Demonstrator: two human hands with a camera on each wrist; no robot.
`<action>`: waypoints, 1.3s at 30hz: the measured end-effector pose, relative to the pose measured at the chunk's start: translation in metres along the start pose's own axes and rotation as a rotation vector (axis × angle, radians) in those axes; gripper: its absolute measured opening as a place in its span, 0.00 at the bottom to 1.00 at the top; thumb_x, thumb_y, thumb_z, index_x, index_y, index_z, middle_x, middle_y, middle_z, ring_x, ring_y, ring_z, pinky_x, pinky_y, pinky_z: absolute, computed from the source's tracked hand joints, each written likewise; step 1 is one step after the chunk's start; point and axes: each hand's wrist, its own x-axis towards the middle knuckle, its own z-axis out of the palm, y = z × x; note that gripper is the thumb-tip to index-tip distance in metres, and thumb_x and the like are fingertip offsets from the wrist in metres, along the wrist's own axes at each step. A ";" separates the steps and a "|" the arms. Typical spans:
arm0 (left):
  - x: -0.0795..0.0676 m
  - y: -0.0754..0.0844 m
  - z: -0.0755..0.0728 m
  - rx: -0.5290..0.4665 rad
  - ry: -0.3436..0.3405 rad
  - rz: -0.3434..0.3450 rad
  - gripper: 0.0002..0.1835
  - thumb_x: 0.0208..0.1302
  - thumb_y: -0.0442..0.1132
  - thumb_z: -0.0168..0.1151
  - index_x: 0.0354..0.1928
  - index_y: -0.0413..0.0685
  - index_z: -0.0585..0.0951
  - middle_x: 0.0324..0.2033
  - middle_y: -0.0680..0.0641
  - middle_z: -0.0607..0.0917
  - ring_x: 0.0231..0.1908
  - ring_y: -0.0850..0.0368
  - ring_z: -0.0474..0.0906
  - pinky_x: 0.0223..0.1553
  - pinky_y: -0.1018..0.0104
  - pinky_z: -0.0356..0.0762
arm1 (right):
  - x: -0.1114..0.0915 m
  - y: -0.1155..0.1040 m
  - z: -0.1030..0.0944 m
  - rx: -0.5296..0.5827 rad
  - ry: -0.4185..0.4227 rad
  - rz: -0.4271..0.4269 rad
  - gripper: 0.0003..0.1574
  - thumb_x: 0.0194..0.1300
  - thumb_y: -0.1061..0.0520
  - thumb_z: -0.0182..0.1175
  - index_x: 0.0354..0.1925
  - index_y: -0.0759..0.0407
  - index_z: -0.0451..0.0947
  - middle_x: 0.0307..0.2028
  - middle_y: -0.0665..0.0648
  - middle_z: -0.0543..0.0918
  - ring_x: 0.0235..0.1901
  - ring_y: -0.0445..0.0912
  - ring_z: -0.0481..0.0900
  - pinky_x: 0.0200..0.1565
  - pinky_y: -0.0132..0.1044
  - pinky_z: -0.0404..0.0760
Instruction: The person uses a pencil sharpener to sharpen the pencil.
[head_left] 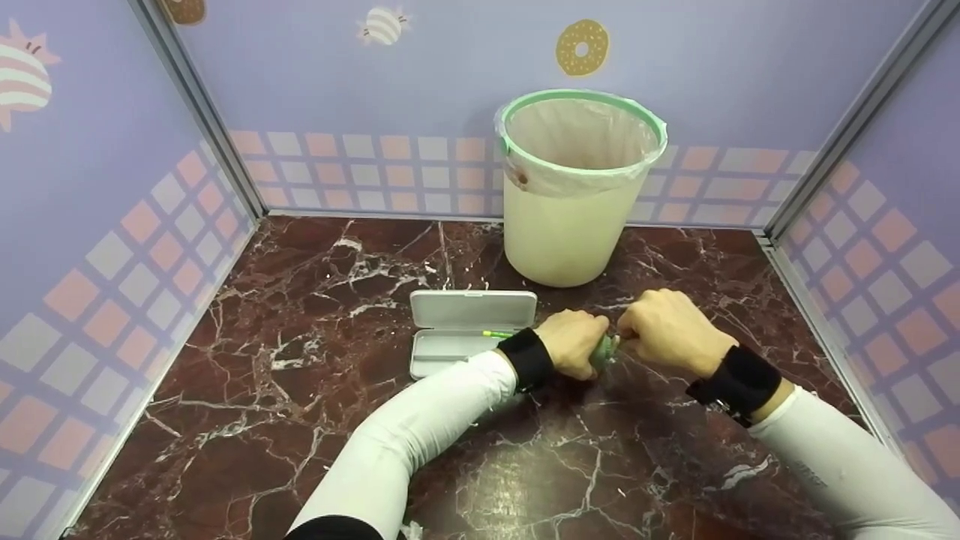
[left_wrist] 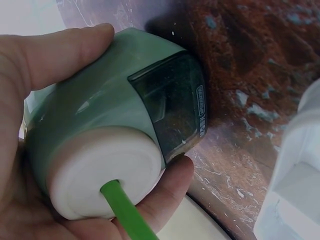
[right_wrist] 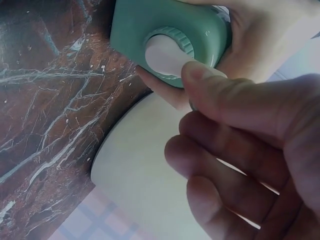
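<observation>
My left hand (head_left: 574, 341) grips a green crank pencil sharpener (left_wrist: 90, 107), with the thumb on one side and fingers on the other. A green pencil (left_wrist: 127, 212) stands in the hole of its pale round face. The sharpener's dark see-through shavings drawer (left_wrist: 172, 102) faces the marbled surface. On the opposite side, my right hand (head_left: 671, 330) pinches the white crank handle (right_wrist: 167, 55) between thumb and index finger, its other fingers curled loosely below. In the head view, the hands mostly hide the sharpener.
Behind my left wrist lies an opened white pencil case (head_left: 474, 309), its lid raised. A cream bin (head_left: 570, 225) with a green rim and plastic liner stands at the back, just beyond the hands. Patterned panels (head_left: 360, 90) enclose the marbled tabletop (head_left: 300, 360).
</observation>
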 end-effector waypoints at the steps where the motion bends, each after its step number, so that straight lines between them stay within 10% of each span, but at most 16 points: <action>1: 0.000 0.000 0.000 0.002 0.001 -0.001 0.30 0.55 0.51 0.85 0.54 0.50 0.81 0.46 0.49 0.92 0.44 0.47 0.92 0.46 0.53 0.91 | 0.000 0.000 0.000 -0.002 0.003 -0.001 0.20 0.43 0.64 0.78 0.14 0.43 0.80 0.15 0.43 0.80 0.16 0.41 0.69 0.23 0.48 0.79; 39: -0.002 0.002 -0.002 0.017 0.005 -0.013 0.32 0.55 0.53 0.85 0.58 0.51 0.81 0.50 0.49 0.93 0.49 0.48 0.92 0.52 0.55 0.91 | 0.000 0.007 0.030 -0.251 0.116 -0.031 0.21 0.51 0.62 0.72 0.12 0.51 0.71 0.12 0.52 0.75 0.12 0.51 0.70 0.19 0.57 0.79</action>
